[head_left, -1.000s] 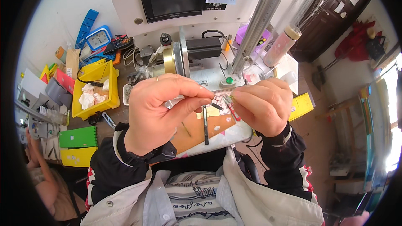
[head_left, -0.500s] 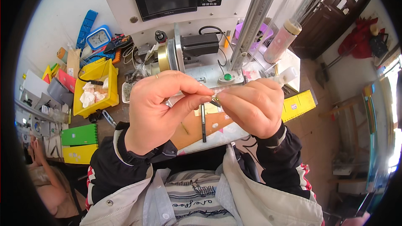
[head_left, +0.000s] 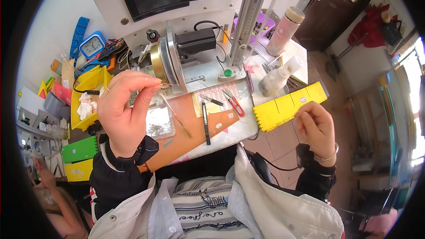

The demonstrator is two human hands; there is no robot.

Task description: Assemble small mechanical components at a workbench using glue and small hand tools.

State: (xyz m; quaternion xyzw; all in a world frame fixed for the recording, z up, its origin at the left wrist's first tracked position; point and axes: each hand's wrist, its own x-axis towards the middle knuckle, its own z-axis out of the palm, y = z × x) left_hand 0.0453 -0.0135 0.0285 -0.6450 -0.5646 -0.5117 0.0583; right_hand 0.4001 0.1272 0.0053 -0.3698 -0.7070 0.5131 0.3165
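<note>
My left hand (head_left: 123, 111) is raised over the left part of the bench, thumb and forefinger pinched on a short, thin wire-like piece (head_left: 167, 84) that points right. Off to the right, my right hand (head_left: 316, 126) hovers by the near edge of a yellow notched board (head_left: 290, 106). Its fingers are curled and pressed together, and anything between them is too fine to make out. Below and between the hands lies a brown board (head_left: 188, 139). On it are a clear shallow box (head_left: 159, 123) of tiny bits, a thin stick (head_left: 176, 116) and a black pen-like tool (head_left: 206, 124).
Red-handled snips (head_left: 234, 104) and a small black-handled blade (head_left: 211, 100) rest on a printed sheet. Behind stands a machine with a brass-coloured wheel (head_left: 157, 64), a motor (head_left: 197, 40) and an upright rail (head_left: 250, 13). A white bottle (head_left: 281, 77) and yellow bin (head_left: 95, 82) flank the work area.
My hands, formerly together at the middle, have parted. The left moved left with the thin piece; the right swung right and slightly down. The camera view shifted, uncovering the brown board and tools.
</note>
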